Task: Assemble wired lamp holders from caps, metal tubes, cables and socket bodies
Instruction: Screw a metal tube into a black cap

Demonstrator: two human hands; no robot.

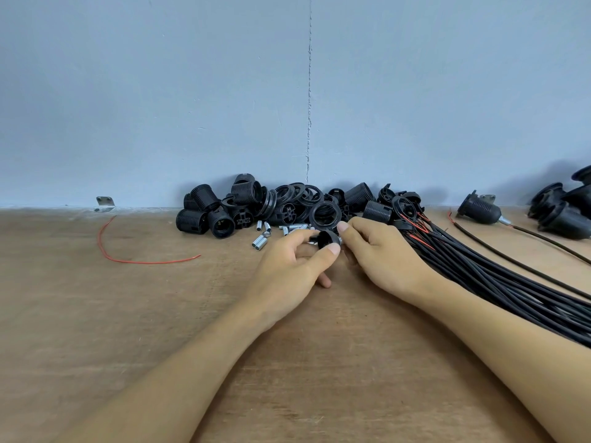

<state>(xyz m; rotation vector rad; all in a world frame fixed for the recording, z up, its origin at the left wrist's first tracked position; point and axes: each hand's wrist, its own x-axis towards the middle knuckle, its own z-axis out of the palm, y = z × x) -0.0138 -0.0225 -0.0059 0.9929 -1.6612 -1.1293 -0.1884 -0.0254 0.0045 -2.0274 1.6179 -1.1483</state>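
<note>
The left hand (287, 266) pinches a small round black plastic cap (327, 238) between thumb and forefinger, while the right hand (383, 251) grips its other side with curled fingers.

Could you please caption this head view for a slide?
Left hand pinches a black cap as the right hand touches it, beside socket bodies, metal tubes and cables.

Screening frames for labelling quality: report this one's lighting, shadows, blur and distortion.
Head view: soft, even light, no glare; faint shadows on the wall behind the socket pile; table grain smeared near the bottom edge; wide-angle stretch on the forearms; black cap between the fingers reasonably sharp.
</note>
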